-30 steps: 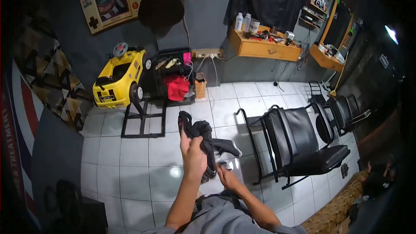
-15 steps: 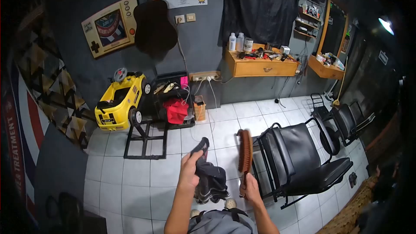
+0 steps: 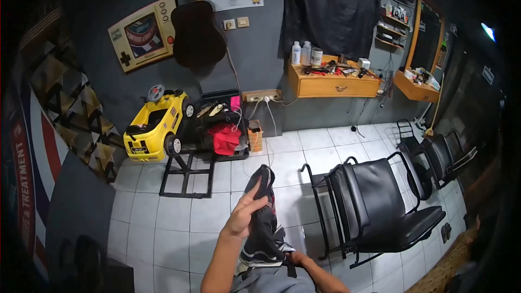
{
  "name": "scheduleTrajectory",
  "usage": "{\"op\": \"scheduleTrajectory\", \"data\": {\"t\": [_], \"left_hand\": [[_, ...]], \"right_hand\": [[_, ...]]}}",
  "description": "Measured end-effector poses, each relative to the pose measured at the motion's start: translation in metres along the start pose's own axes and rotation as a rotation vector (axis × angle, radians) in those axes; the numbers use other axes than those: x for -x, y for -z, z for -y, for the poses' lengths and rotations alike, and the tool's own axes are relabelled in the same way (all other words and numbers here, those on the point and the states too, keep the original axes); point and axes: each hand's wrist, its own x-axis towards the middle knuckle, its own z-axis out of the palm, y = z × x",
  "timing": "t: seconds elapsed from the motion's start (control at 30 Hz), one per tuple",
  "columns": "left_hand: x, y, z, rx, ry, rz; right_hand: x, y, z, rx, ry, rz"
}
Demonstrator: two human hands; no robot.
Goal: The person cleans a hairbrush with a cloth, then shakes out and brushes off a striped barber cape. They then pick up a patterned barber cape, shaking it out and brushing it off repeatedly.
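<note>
Black fabric item [image 3: 261,230]: creased, pale-lined near its lower end; located before the torso, long axis running from body toward wall, narrower end pointing away. Left hand [image 3: 243,218]: closed on its upper portion. Right hand [image 3: 296,259]: at lower end; closure indeterminable. Black case [image 3: 242,155]: contains crumpled red cloth [image 3: 225,139].

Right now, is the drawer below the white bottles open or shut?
Shut: the drawer sits flush in its wooden cabinet, with no gap showing.

Head-high view, forward and steeply downward
</note>
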Motion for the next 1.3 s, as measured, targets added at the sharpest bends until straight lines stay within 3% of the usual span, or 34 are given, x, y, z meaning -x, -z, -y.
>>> {"op": "scheduleTrajectory", "data": {"t": [0.07,0.1,0.17,0.2,0.23,0.33,0.4,0.47,0.53,0.6,0.63,0.7,0.77,0.83,0.9,1.0,1.03,1.1,1.17,1.27,1.3], "left_hand": [[0.0,0.01,0.007,0.154,0.022,-0.109],[0.001,0.013,0.007,0.211,-0.002,-0.138],[-0.002,0.027,0.011,0.163,-0.036,-0.155],[-0.002,0.031,0.013,0.122,-0.056,-0.144],[-0.001,0.028,0.013,0.105,-0.052,-0.159],[0.001,0.019,0.016,0.075,-0.009,-0.11],[-0.001,0.012,0.025,0.021,0.053,-0.035],[-0.003,0.0,0.031,-0.017,0.052,0.021],[-0.004,-0.033,0.015,-0.084,0.033,0.108],[-0.006,-0.031,0.011,-0.089,-0.013,0.048],[-0.008,-0.02,0.009,-0.081,-0.023,0.048],[-0.006,-0.016,-0.005,-0.025,-0.07,0.061],[0.0,-0.02,-0.013,0.034,-0.103,0.02],[-0.001,-0.02,-0.017,0.053,-0.148,-0.01],[0.001,-0.011,-0.019,0.091,-0.186,-0.005],[0.001,0.015,-0.012,0.014,-0.12,-0.043],[0.002,0.021,-0.008,-0.019,-0.08,-0.059],[0.0,0.026,0.007,-0.031,-0.047,-0.052],[0.002,0.009,0.008,-0.066,0.02,-0.018],[-0.003,-0.001,0.019,-0.118,0.063,0.063],[-0.001,-0.007,0.015,-0.175,0.068,0.086]], "right_hand": [[0.026,0.021,0.028,-0.126,-0.354,-0.128],[0.036,0.044,0.048,-0.26,-0.376,-0.25],[0.044,0.087,0.073,-0.735,-0.49,-0.325],[0.045,0.108,0.084,-1.078,-0.578,-0.265],[0.062,0.158,0.134,-1.579,-0.521,-0.212],[0.087,0.215,0.203,-1.865,-0.1,-0.353],[0.085,0.227,0.23,-1.756,0.162,-0.499],[0.065,0.215,0.231,-1.505,0.151,-0.594],[0.038,0.207,0.227,-0.759,0.357,-0.787],[0.026,0.19,0.224,-0.731,0.137,-0.686],[0.005,0.159,0.187,-0.526,0.134,-0.602],[-0.004,0.111,0.139,-0.147,-0.066,-0.428],[-0.02,0.001,0.018,0.047,-0.217,0.028],[0.024,0.001,0.005,0.017,-0.284,0.111],[0.043,-0.006,-0.011,0.053,-0.188,-0.013],[0.028,0.002,-0.025,-0.328,-0.637,-0.224],[0.05,0.073,0.046,-0.609,-0.509,-0.381],[0.036,0.101,0.068,-0.913,-0.263,-0.653],[0.056,0.193,0.173,-1.287,-0.163,-0.706],[0.06,0.227,0.229,-1.511,0.071,-0.667],[0.058,0.227,0.232,-1.112,0.16,-0.714]]}}
